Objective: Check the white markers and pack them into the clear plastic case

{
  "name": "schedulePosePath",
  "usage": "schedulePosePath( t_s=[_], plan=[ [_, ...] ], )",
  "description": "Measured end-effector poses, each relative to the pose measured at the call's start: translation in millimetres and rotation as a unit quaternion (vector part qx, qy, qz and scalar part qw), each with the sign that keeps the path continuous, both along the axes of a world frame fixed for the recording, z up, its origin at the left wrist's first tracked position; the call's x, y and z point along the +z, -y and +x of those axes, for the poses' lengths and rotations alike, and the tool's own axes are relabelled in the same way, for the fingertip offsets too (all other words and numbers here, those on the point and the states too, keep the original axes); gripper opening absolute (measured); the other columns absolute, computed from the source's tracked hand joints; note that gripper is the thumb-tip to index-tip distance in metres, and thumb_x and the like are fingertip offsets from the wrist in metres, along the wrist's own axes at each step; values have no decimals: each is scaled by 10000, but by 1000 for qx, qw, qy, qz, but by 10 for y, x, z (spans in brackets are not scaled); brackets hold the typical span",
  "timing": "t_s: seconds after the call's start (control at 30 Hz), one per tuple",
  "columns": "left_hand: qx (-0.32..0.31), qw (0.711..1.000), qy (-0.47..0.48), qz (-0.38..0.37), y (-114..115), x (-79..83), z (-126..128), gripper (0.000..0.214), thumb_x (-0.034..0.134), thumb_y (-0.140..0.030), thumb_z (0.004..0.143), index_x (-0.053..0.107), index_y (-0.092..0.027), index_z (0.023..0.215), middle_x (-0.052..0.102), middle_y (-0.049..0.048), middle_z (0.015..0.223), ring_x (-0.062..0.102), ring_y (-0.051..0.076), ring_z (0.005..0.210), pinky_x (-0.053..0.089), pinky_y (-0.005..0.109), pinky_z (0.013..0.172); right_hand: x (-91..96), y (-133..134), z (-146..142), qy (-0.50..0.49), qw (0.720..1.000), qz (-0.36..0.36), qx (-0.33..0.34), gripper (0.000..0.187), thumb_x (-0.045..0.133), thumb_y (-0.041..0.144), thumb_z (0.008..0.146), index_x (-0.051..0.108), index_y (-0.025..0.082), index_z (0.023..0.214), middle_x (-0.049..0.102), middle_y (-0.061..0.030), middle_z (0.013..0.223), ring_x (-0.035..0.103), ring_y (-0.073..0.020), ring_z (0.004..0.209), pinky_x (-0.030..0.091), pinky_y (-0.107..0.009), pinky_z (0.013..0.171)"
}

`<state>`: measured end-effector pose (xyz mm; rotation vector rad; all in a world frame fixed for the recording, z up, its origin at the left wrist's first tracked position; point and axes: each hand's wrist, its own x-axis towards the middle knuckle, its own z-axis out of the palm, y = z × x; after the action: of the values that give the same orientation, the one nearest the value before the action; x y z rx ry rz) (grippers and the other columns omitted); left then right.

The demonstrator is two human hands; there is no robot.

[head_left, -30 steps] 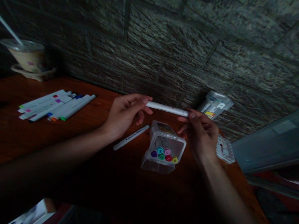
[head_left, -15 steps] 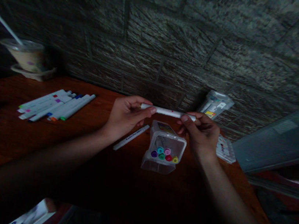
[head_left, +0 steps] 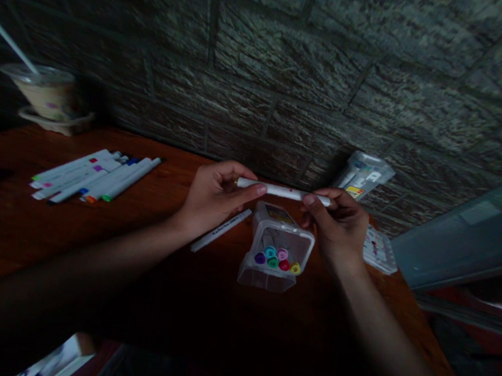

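Both hands hold one white marker (head_left: 281, 191) level above the wooden table (head_left: 150, 273). My left hand (head_left: 212, 198) pinches its left end and my right hand (head_left: 336, 225) pinches its right end. Just below the marker lies a clear plastic marker case (head_left: 276, 250), open toward me, showing several coloured caps inside. A single white marker (head_left: 220, 231) lies loose on the table under my left hand.
A row of several white markers (head_left: 94, 176) lies at the left. A drink cup with a straw (head_left: 44, 93) stands at the back left. A clear packet (head_left: 362, 174) leans on the brick wall; a small card (head_left: 380, 251) lies to the right.
My left hand has closed on the marker's left end, and the marker has dropped slightly and shifted left. My right hand has tightened its pinch.
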<state>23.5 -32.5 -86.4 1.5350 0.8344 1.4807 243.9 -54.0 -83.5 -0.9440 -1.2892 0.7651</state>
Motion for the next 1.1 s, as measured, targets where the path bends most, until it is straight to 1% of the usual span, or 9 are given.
schedulePosePath(
  t_s=[0.1, 0.17, 0.4, 0.57, 0.7, 0.87, 1.1],
  plan=[
    [-1, 1000, 11, -6, -12, -11, -5, 180, 848, -338, 803, 758, -192, 859, 619, -29, 540, 493, 88, 418, 332, 210, 408, 6, -1, 1, -10, 1000, -9, 6, 228, 879, 396, 800, 708, 261, 868, 765, 14, 705, 592, -109, 431, 415, -260, 369],
    [-1, 1000, 22, -4, -25, -20, -5, 182, 848, -343, 802, 765, -193, 863, 650, -17, 572, 504, 88, 419, 354, 213, 410, 9, -2, 4, -13, 1000, -9, 9, 210, 867, 392, 814, 710, 262, 868, 772, 7, 715, 584, -106, 426, 409, -261, 368],
    [-26, 996, 85, -19, -62, -27, -4, 149, 831, -291, 798, 778, -172, 870, 730, 24, 709, 541, 79, 446, 407, 206, 407, 20, -4, 17, -39, 999, -9, 22, 176, 839, 387, 839, 754, 250, 910, 786, -6, 755, 585, -99, 430, 407, -251, 370],
    [-41, 990, 129, -37, -85, -21, -11, 149, 801, -287, 822, 798, -160, 901, 744, 35, 736, 535, 71, 438, 400, 195, 391, 38, 9, 26, -48, 998, -6, 34, 173, 804, 410, 866, 758, 244, 877, 802, -26, 806, 587, -99, 432, 420, -258, 379],
    [-52, 987, 142, -47, -82, -8, -17, 157, 770, -273, 844, 815, -160, 942, 749, 43, 761, 534, 74, 447, 404, 202, 398, 53, 17, 33, -53, 998, -19, 42, 186, 746, 423, 896, 768, 243, 937, 813, -34, 832, 586, -106, 429, 415, -259, 370],
    [-65, 983, 162, -62, -69, 13, -31, 161, 731, -246, 855, 819, -147, 947, 755, 59, 761, 542, 86, 449, 410, 213, 406, 72, 26, 32, -69, 996, -41, 47, 206, 719, 414, 885, 778, 237, 973, 823, -43, 852, 589, -115, 432, 415, -267, 371],
    [-70, 976, 185, -87, -65, 35, -33, 192, 676, -229, 859, 806, -114, 939, 761, 83, 742, 551, 107, 440, 408, 229, 410, 62, 24, 51, -60, 995, -38, 63, 198, 667, 407, 932, 755, 237, 982, 811, -43, 841, 597, -116, 440, 414, -263, 376]
  ],
)
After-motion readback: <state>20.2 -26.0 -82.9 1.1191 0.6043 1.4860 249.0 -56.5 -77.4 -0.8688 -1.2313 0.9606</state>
